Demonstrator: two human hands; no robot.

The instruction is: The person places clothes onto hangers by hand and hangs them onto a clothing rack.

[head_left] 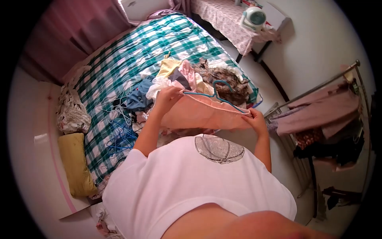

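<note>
A pale peach garment (199, 113) with a gathered upper edge hangs between my two hands, in front of my white shirt. Inside that edge sits a teal clothes hanger (216, 95), its hook pointing up and away from me. My left hand (168, 99) is closed on the garment's left top corner, at that end of the hanger. At the opposite corner, my right hand (254, 119) pinches the cloth by the hanger's other end. The garment's lower part is hidden behind my shirt.
Beyond the garment, a clothes pile (181, 73) lies on a bed with a green plaid cover (131, 51). Blue hangers (119, 137) lie to its left, near a mustard cushion (75, 163). A clothes rack (318, 85) with hung garments stands right; a cloth-covered table (217, 14) is behind.
</note>
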